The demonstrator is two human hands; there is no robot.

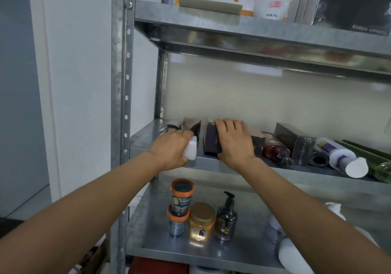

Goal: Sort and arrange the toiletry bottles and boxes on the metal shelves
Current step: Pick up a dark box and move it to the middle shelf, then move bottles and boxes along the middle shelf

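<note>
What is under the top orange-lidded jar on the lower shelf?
Another orange-lidded jar standing on the lower shelf; the top jar covers its lid's face.

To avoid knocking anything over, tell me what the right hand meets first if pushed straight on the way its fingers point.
The right hand holds the purple box, fingers pointing rearward. Nothing seems to stand beyond them, so probably the back wall first, though depth is unclear.
</note>
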